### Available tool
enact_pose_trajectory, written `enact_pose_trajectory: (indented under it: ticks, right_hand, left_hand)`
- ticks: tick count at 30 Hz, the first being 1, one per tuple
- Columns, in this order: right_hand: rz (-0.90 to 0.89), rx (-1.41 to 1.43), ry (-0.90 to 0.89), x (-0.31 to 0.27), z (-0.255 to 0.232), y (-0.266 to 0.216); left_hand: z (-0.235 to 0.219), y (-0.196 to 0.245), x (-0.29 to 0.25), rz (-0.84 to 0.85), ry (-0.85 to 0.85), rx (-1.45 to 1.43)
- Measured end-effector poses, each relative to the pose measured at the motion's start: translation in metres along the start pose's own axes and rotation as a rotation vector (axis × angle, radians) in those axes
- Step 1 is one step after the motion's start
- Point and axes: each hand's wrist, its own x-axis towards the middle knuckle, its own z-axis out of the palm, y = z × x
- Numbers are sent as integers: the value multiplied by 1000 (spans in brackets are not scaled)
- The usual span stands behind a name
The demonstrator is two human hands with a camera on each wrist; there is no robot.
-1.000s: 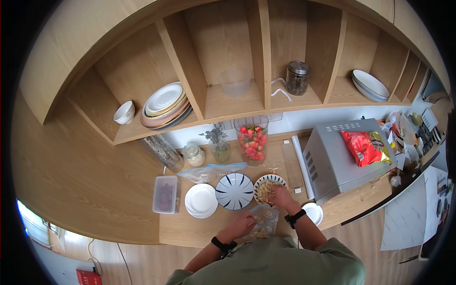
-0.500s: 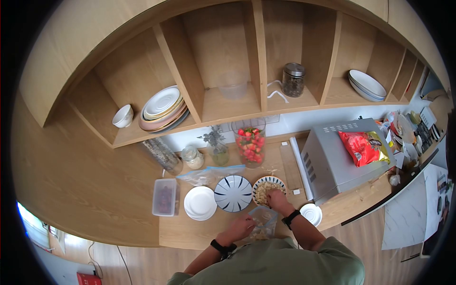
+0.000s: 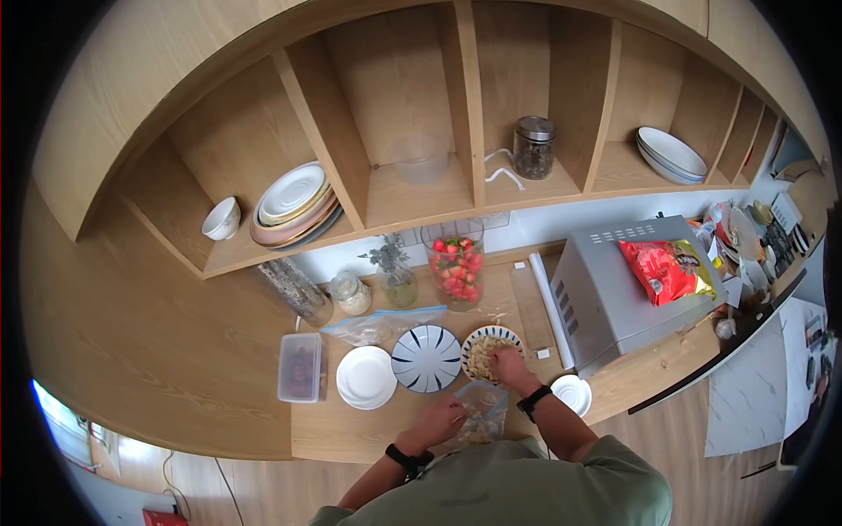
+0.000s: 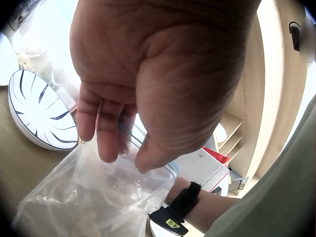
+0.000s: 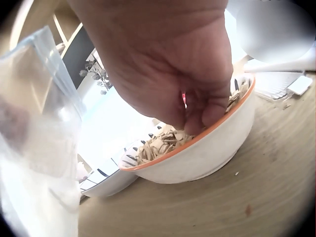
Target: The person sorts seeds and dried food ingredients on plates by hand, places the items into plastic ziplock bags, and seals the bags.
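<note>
White ceramic with an orange rim: a bowl (image 5: pixel 197 162) stands on a wooden counter (image 3: pixel 360 438), part-filled with pale, dry-looking shreds (image 5: pixel 165 145), dark dashes patterning its inner wall. The right hand (image 3: pixel 512 368) reaches over the near side of the rim, fingers bent and bunched down among the shreds; the fingertips are partly hidden, so whether they grasp any cannot be told. In front of the bowl, close to the person's body, the left hand (image 3: pixel 443 419) pinches the mouth of a clear zip bag (image 4: pixel 103 192) between thumb and fingers. The bag sags, with what look like pale pieces low inside it. The step in hand seems to be handling the shreds between bag and bowl, though the direction is unclear. Done well, it calls for the bag mouth held wide and close to the bowl's rim, small loose pinches that do not crush brittle pieces, and a low hand, so that fewer crumbs land on the counter. Just left of the bowl sits a shallow dish with dark stripes (image 3: pixel 426 361), then white plates (image 3: pixel 366 379); strawberries in a tall clear container (image 3: pixel 456 272) stand behind.
</note>
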Motion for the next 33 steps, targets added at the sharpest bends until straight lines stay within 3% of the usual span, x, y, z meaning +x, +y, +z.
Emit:
enact_pose_trajectory:
  ticks: [4, 7, 9, 10, 12, 13, 15, 19, 22, 24, 25, 27, 28, 30, 31, 33]
  right_hand:
    - [33, 182, 187, 0, -16, -4]
    - [129, 407, 115, -5, -46, -24]
    - [46, 696, -159, -12, -59, -29]
    - [52, 695, -163, -16, -65, -33]
    - [-180, 488, -407, -21, -94, -63]
    - [-172, 487, -407, -23, -98, -71]
    - [-235, 192, -609, -25, -100, -83]
    - [-264, 257, -557, -30, -85, -83]
    - [-184, 323, -632, -20, -85, -84]
    - [-109, 534, -397, -10, -74, -73]
    - [-106, 532, -396, -4, -71, -67]
    - [139, 217, -266, 7, -64, -54]
    - [144, 214, -267, 6, -55, -46]
    - [101, -189, -207, 7, -41, -30]
    - [102, -190, -206, 6, -39, -28]
    - [173, -211, -378, 6, -42, -35]
  left_hand:
    - [1, -1, -2, -34, -23, -2]
    - [-1, 3, 1, -25, -3, -21]
    - [-4, 6, 2, -16, 20, -42]
    - [-5, 7, 2, -13, 19, -33]
    - [-4, 6, 4, -7, 12, -31]
    - [-2, 4, 4, -1, -1, -20]
    - [-2, 4, 6, 6, -17, -13]
    - [0, 2, 5, -14, -26, -26]
    - [-1, 1, 2, -25, -35, -28]
    - [-1, -1, -2, -25, -36, -19]
    - [1, -3, -4, -16, -12, -20]
    - [2, -4, -4, -2, 11, -26]
    - [1, -4, -5, 1, 14, -18]
    - [0, -3, -5, 7, 17, -10]
    - [0, -2, -5, 4, 25, -12]
    - [-2, -1, -6, 1, 31, -15]
